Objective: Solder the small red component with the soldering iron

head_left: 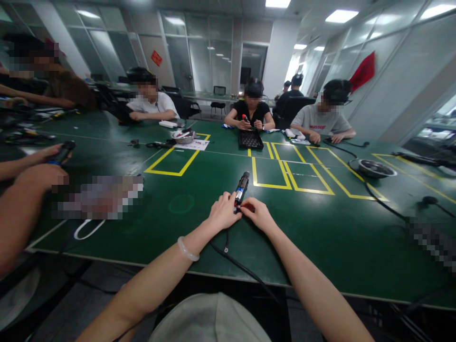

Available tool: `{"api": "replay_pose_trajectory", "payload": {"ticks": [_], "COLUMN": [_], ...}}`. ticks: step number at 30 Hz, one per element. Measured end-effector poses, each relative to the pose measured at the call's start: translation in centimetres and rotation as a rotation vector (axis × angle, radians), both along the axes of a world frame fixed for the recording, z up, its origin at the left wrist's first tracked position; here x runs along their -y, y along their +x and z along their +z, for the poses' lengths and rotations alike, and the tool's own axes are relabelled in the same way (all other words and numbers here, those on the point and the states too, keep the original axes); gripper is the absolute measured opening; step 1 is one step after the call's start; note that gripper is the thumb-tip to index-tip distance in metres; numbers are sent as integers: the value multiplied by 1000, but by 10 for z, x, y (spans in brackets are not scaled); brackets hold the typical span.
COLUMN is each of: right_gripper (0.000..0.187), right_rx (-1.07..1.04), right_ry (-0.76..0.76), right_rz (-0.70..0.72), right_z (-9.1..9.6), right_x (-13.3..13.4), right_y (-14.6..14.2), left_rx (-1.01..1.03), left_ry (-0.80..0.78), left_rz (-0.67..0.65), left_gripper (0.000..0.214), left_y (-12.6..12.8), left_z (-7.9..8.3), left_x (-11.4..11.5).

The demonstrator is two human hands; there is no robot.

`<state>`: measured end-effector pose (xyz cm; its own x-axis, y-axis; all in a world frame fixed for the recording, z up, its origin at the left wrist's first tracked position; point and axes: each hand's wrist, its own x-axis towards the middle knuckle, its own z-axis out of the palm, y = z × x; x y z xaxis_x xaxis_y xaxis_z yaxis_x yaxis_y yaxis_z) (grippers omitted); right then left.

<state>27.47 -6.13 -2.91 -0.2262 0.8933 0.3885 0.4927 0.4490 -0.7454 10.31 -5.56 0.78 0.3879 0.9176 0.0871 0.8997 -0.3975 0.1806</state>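
Note:
My left hand [223, 211], with a pale bracelet on its wrist, is closed around the lower left side of a black elongated device [242, 184] with a blue and silver middle. The device tilts slightly right, its dark tip pointing away from me. At its near end, small red parts show between my hands. There my right hand [259, 213] is closed, thumb and fingertips pinched together against the device's end; what they grip is too small to make out. Below my left hand, a black cable [242, 267] with a small metal ring runs over the table's front edge.
Yellow tape outlines [272, 185] mark the green table [199, 228]. At left, a neighbour's hands [46, 175] hold a dark device near a blurred item with a white strap [89, 233]. A round metal-rimmed part [376, 168] lies right; a black tray [251, 140] stands before a person opposite.

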Motion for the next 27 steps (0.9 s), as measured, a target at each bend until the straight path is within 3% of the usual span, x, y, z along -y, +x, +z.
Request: {"api": "replay_pose_trajectory", "payload": {"ticks": [5,15,27], "right_gripper": [6,11,14], "right_rx": [34,-42,-16], "right_ry": [29,4,58], "right_rz": [-27,-82,-113], "right_z": [1,7,0], "right_x": [0,5,-1], "right_y": [-1,-1,3], "left_rx": [-9,-32,-43], "left_ry": [11,46,88], "left_rz": [4,36,37], "left_gripper": [60,52,53], "left_y": [1,6,7], "left_z": [0,6,2], "left_x": [0,0,1]}}
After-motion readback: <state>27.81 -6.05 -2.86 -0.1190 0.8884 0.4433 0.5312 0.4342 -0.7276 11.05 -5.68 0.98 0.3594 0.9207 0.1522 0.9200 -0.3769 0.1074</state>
